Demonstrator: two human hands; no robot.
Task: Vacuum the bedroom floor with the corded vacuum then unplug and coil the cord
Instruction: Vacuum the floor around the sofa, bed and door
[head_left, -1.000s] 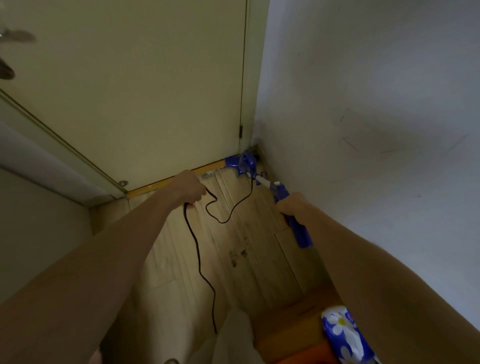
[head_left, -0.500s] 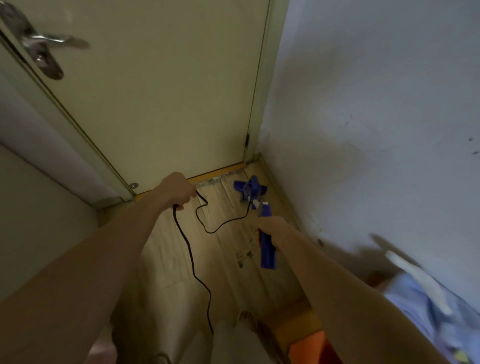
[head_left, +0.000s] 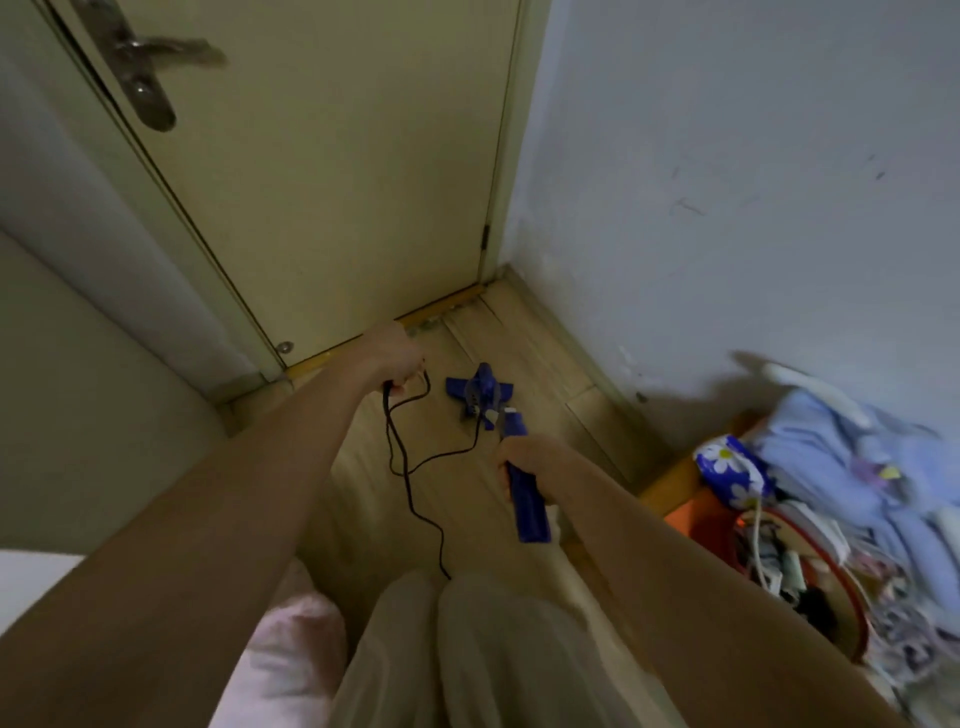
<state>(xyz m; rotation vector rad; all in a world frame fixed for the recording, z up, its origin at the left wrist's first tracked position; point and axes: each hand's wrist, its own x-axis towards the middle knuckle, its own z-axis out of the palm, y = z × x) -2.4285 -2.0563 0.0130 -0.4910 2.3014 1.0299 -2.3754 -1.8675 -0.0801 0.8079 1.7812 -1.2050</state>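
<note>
A blue stick vacuum stands on the wooden floor (head_left: 524, 332) near the door. Its floor head (head_left: 480, 392) lies flat on the planks, a little way out from the corner. My right hand (head_left: 524, 457) grips the blue handle (head_left: 527, 501). My left hand (head_left: 395, 356) holds the black cord (head_left: 410, 470) up, close to the door's bottom edge. From that hand the cord loops down, runs to the vacuum body, and trails back toward my legs.
A closed cream door (head_left: 337, 171) with a metal lever handle (head_left: 145, 73) fills the far side. A grey-white wall (head_left: 753, 182) runs along the right. An orange bed frame (head_left: 680, 493) piled with blue bedding (head_left: 841, 467) and clutter stands at right. My light trousers (head_left: 467, 649) are at bottom.
The vacuum head has pulled back out of the corner by the door hinge toward me. Both hands came back with it, and the view swung right, showing the bed.
</note>
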